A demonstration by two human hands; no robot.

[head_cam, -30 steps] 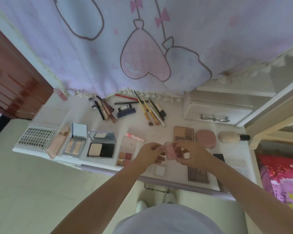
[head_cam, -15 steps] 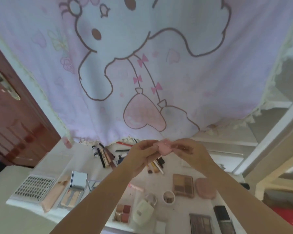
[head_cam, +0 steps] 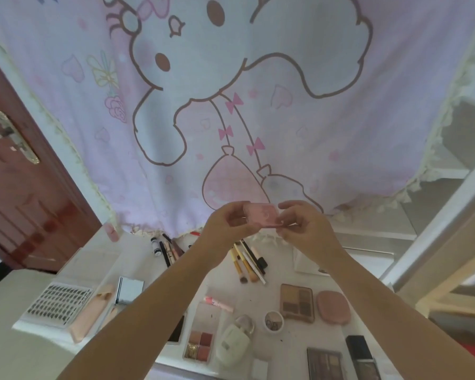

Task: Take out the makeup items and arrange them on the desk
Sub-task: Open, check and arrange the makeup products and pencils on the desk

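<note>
Pink cartoon curtain (head_cam: 231, 105) filled the background, hanging down to the back edge of a white worktop (head_cam: 137, 259); dark red door (head_cam: 25, 193) at far left. Worktop already crowded: lash tray (head_cam: 58, 304) at left, brown eyeshadow palette (head_cam: 296, 303) and pink oval compact (head_cam: 333, 307) at right, four-pan blush palette (head_cam: 199, 342) near the front edge, brushes (head_cam: 247, 263) fanned toward the back.

Both arms were raised above the spread. Left hand (head_cam: 228, 226) and right hand (head_cam: 305, 229) each pinched one end of a small pink case (head_cam: 261, 218), grip clamped on it from both sides, held up in front of the curtain, well clear of the worktop.

Judgement: the case was being inspected or opened. To do this well, steady one end, work the lid with the other thumb, then lower it into a bare patch, perhaps between the brushes and the palettes, without nudging neighbours.
</note>
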